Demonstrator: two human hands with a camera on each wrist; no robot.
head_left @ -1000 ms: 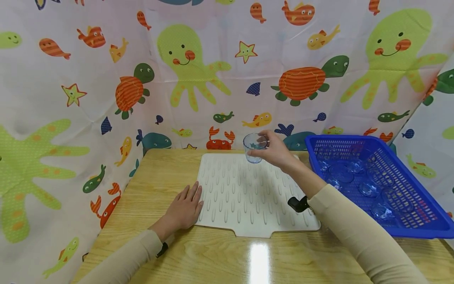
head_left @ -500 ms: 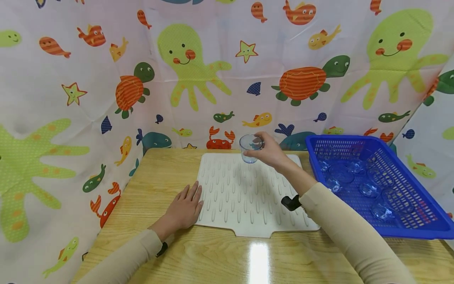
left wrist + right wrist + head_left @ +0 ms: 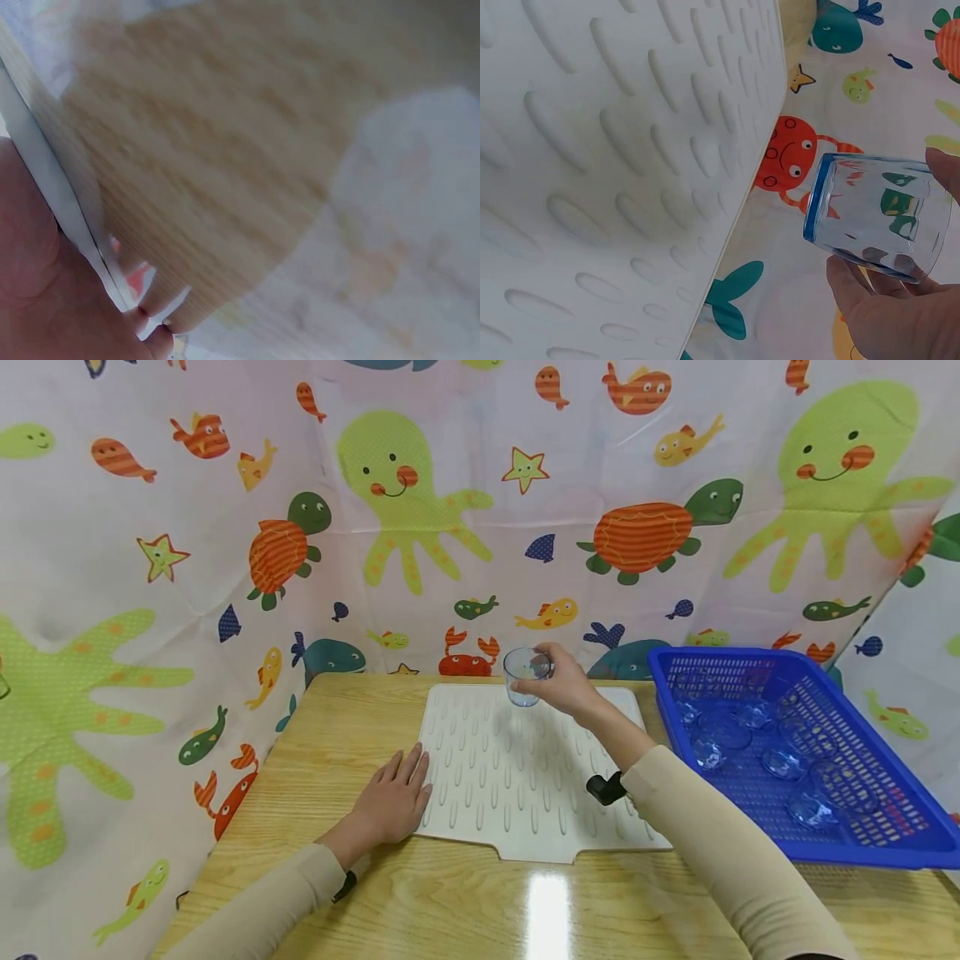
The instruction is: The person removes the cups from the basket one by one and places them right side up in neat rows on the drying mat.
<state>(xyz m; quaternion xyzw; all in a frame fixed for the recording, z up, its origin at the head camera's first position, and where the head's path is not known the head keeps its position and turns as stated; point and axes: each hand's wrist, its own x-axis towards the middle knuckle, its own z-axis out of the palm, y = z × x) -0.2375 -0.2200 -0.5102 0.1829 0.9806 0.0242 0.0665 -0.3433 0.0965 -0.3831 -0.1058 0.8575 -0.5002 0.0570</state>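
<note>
A clear, bluish drinking glass is held upright in my right hand, above the far part of a white draining board with raised oval ridges. In the right wrist view, thumb and fingers pinch the sides of the glass, and its thick blue base faces the board. My left hand lies flat, fingers straight, at the board's left edge. The left wrist view shows part of that hand against the board's edge.
A blue plastic basket stands on the right of the wooden table, holding several clear glasses. A curtain with printed sea animals hangs behind and at both sides.
My right hand has moved a little to the left with the glass, still over the far part of the board. The left hand has stayed in place.
</note>
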